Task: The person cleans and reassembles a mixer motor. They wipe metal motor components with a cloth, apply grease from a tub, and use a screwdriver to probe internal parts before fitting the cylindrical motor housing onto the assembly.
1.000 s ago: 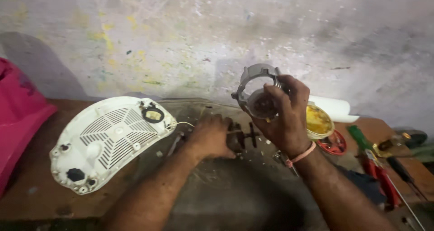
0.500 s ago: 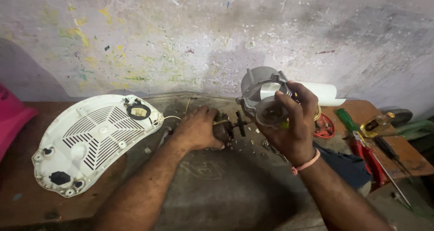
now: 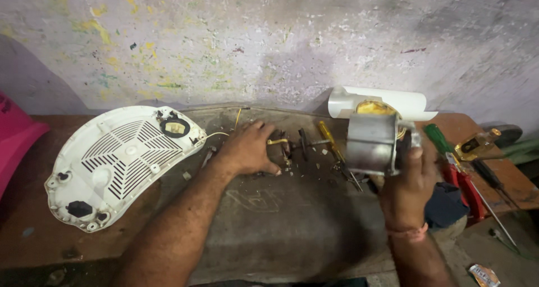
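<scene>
My right hand (image 3: 409, 181) grips a grey metal motor housing (image 3: 371, 143) and holds it above the dark mat (image 3: 292, 219), its cylindrical side turned toward me. My left hand (image 3: 247, 148) rests on the mat with its fingers curled on a dark rotor with a shaft (image 3: 283, 147). Small screws and bits lie around the rotor. A yellow-handled screwdriver (image 3: 330, 142) lies just to the right of the rotor, between the two hands.
A white vented plastic cover (image 3: 115, 163) lies at the left on the wooden bench. Something pink (image 3: 14, 141) sits at the far left edge. To the right lie a green-handled screwdriver (image 3: 438, 138), red-handled pliers (image 3: 466, 189), a dark cloth (image 3: 446, 205) and a white curved sheet (image 3: 387, 100).
My right hand has brought the motor housing down and to the right, turning its side toward me. My left hand stays on the rotor. The view has shifted left.
</scene>
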